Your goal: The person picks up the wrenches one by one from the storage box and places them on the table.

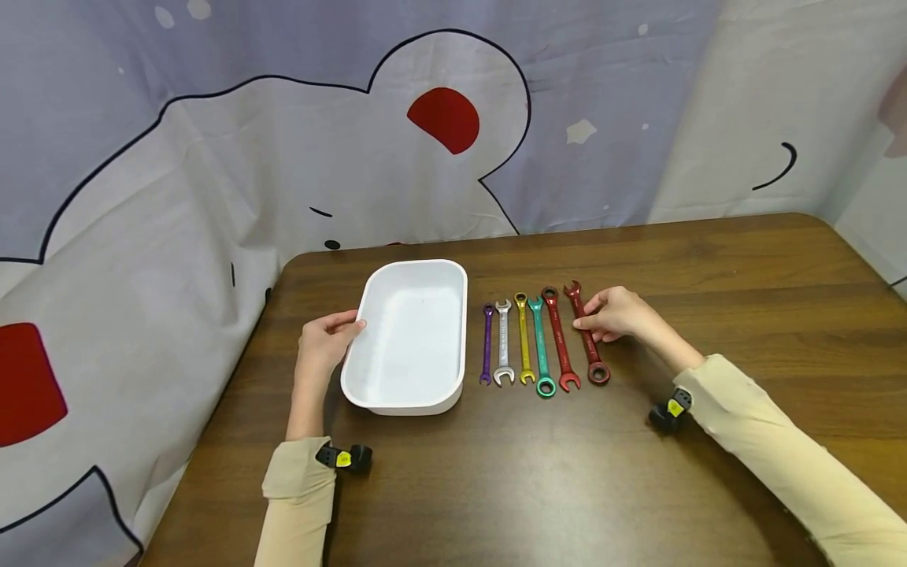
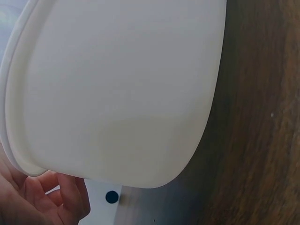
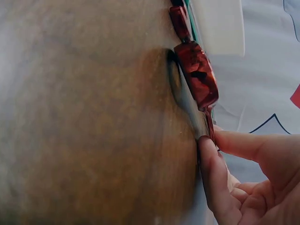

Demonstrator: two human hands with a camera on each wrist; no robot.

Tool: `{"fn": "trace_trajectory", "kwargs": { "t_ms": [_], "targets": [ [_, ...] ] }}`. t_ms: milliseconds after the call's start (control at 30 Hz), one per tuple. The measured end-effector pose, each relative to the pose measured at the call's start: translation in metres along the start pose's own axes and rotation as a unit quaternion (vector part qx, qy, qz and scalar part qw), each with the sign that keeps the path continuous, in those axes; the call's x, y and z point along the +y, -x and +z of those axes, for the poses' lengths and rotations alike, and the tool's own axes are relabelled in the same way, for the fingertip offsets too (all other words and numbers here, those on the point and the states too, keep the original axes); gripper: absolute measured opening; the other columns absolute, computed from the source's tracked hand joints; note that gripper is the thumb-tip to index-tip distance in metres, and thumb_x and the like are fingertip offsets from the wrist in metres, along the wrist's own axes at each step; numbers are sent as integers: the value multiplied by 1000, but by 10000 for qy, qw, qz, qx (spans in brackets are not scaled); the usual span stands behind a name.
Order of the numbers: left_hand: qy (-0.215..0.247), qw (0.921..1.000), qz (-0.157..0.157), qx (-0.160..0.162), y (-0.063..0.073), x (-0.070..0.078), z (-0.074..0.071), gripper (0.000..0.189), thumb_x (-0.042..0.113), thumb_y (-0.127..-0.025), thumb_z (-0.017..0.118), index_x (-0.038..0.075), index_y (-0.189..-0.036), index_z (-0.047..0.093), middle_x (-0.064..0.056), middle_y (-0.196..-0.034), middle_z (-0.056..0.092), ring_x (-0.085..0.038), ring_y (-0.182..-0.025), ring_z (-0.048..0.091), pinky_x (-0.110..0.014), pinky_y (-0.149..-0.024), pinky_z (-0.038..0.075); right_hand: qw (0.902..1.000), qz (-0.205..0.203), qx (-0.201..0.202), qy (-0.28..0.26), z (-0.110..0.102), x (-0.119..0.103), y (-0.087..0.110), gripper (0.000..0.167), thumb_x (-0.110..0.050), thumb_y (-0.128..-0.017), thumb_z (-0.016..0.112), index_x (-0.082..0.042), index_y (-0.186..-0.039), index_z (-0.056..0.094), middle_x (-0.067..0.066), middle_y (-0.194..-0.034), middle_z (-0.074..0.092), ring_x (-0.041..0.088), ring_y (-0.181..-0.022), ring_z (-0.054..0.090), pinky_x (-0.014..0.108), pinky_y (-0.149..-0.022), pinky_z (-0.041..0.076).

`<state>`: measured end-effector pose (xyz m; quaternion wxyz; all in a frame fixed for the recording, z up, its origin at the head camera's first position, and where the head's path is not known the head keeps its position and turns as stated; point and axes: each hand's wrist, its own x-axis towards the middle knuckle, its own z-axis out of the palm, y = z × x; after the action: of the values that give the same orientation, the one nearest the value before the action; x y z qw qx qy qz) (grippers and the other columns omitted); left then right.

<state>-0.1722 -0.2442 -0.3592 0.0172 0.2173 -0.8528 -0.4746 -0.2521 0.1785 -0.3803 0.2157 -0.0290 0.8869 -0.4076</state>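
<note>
With thumb and fingers my left hand (image 1: 324, 344) (image 2: 42, 201) grips the left rim of a white rectangular tray (image 1: 411, 339) (image 2: 117, 93). My right hand (image 1: 623, 313) (image 3: 262, 178) pinches the dark red wrench (image 1: 590, 346) (image 3: 199, 77), the rightmost in a row, by its handle. Its ring end points toward me, and a dark reflection shows beneath it in the right wrist view. Left of it lie a brighter red wrench (image 1: 559, 335), a green wrench (image 1: 540, 339), a yellow wrench (image 1: 524, 339), a silver wrench (image 1: 504, 339) and a purple wrench (image 1: 487, 344).
Everything stands on a brown wooden table (image 1: 496, 496) with rounded back corners. A patterned curtain (image 1: 234, 173) hangs directly behind the table and down its left side. The row of wrenches sits close along the tray's right side.
</note>
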Motion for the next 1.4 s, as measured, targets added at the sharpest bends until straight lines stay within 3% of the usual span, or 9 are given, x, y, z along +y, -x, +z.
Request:
{"fn": "trace_trajectory", "kwargs": {
  "t_ms": [300,600,1067,1200,1400],
  "targets": [
    [27,10000,9,88,-2,-2,0,38,28,-91,66,8,-123,65,-15,-117,65,-16,-94,59,-16,-66,46,9995,-29,38,317,1,-1,1,38,-22,-85,73,6,-107,59,-2,-59,66,4,-53,63,23,-54,54],
    [-106,9992,197,332,-2,1,3,33,25,-90,67,6,-117,69,-14,-108,69,-12,-84,60,-16,-62,46,9960,-129,376,799,2,-3,7,33,-27,-82,75,0,-95,62,0,-58,68,7,-51,64,26,-53,54],
    [-331,9979,149,532,-5,2,3,33,27,-90,65,9,-117,70,-15,-112,70,-21,-95,65,-18,-64,46,9941,-276,343,994,5,-8,7,26,-21,-82,74,1,-89,63,1,-57,67,9,-49,64,27,-52,54],
    [-492,9970,192,564,-5,2,3,33,28,-92,63,9,-118,69,-15,-113,70,-24,-98,64,-24,-69,47,9940,-237,354,1005,6,-8,8,27,-22,-83,74,1,-91,62,2,-58,67,8,-49,64,27,-53,54],
    [-1127,9912,352,603,4,7,0,36,31,-97,54,10,-124,66,-15,-121,65,-34,-110,59,-45,-84,46,9926,-295,271,1145,7,-7,13,28,-29,-91,64,-1,-91,65,2,-63,68,10,-53,63,28,-55,54]
  ]
}}
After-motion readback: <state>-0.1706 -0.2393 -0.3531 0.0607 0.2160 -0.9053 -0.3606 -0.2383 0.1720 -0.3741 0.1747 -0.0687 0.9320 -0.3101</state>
